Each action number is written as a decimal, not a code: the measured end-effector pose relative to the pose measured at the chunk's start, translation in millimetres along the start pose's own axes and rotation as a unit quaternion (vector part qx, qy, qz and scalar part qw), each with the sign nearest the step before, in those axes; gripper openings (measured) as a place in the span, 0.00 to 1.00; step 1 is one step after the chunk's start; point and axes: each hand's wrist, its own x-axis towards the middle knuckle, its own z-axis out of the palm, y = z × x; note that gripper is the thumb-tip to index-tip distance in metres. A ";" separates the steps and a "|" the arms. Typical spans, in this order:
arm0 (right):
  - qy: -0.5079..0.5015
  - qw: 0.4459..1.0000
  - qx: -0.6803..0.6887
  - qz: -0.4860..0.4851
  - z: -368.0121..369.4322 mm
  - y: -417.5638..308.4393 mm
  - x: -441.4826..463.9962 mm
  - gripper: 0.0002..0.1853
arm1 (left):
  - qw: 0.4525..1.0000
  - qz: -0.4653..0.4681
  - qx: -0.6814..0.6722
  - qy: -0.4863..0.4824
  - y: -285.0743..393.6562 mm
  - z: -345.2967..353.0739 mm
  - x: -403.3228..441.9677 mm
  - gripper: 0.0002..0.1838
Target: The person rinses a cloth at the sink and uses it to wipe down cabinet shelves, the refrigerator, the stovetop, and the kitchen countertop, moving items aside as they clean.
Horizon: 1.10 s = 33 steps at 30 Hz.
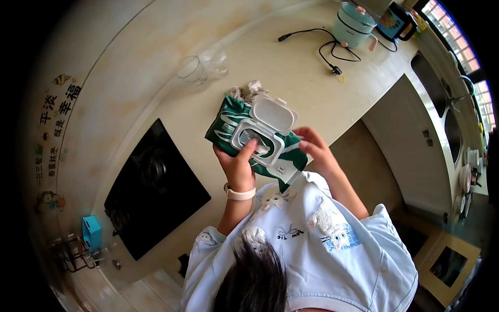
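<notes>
A green and white pack of wet wipes (291,160) is in my left hand (240,165). Its white plastic lid (274,115) is flipped up, and a bit of white wipe (261,147) shows in the opening. My left thumb lies over the opening's rim, while the other fingers are hidden behind the pack. At the pack's right edge is my right hand (318,151), fingers loosely bent and apart, slightly blurred; I cannot tell whether they touch the pack. A crumpled cloth (250,90) lies on the counter just beyond the pack.
Two clear glasses (192,71) stand near the wall. A black cooktop (156,190) is on the left. At the back right are a mint electric pot (353,26), a black cord (332,52) and a kettle (395,22). The sink (430,83) is far right.
</notes>
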 end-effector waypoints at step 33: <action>0.252 0.938 -0.221 -0.090 -37.0 39.2 -39.2 0.18 | 0.965 -0.104 0.190 0.145 15.9 -275.3 294.8 0.29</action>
